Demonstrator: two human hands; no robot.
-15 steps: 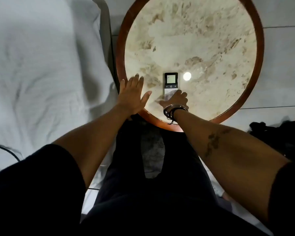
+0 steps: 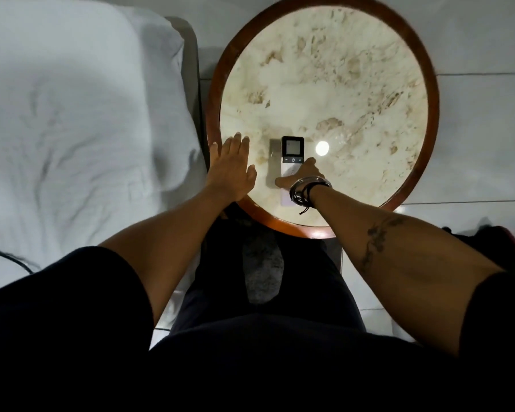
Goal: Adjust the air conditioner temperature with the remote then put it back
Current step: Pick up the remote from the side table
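Observation:
The air conditioner remote [image 2: 293,148] is a slim white bar with a dark screen and a row of buttons at its far end. It is at the near side of the round marble table [image 2: 339,84], and a shadow falls to its left. My right hand [image 2: 302,175], bracelets at the wrist, is wrapped around the remote's middle, thumb on the left side and fingers on the right. Whether the remote touches the tabletop I cannot tell. My left hand [image 2: 231,171] lies flat and open on the table's left edge, apart from the remote.
The table has a raised brown wooden rim [image 2: 280,227]. A bright light spot [image 2: 322,148] reflects on the marble right of the remote. A bed with white sheets [image 2: 72,114] stands close on the left, a dark cable [image 2: 12,257] on it. A dark bag [image 2: 503,236] lies on the floor at right.
My right hand has settled around the remote's sides, and more of the remote's near end shows below the wrist. A shadow now shows left of the remote. The left hand barely moved.

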